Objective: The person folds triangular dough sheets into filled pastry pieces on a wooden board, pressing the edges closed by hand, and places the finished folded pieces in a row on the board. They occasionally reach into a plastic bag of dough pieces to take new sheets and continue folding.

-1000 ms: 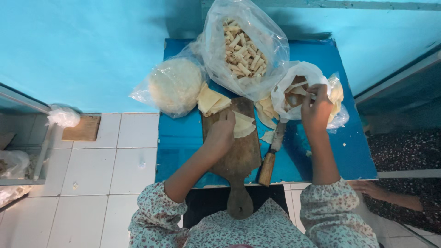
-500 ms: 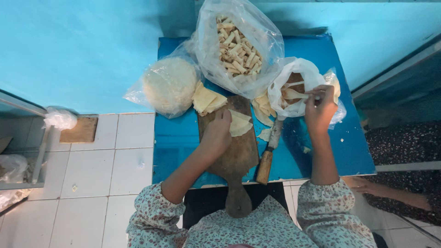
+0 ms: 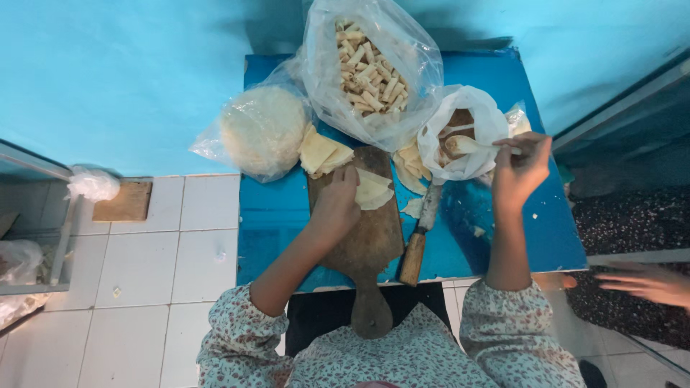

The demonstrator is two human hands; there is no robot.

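Left hand (image 3: 338, 205) lies flat on the wooden board (image 3: 370, 237), fingers spread loosely, fingertips pressing a pale wrapper sheet (image 3: 374, 190). Right hand (image 3: 521, 169) is pinched tight around a spoon (image 3: 471, 146), its bowl just past the fingertips, inside the white filling bag (image 3: 460, 129).

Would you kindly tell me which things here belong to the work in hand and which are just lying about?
In use:
left hand pressing a pastry wrapper on the wooden board
right hand holding a spoon over the small filling bag

Lying about:
knife
bag of rolled pastries
bag of round wrappers
wooden block on the tiles
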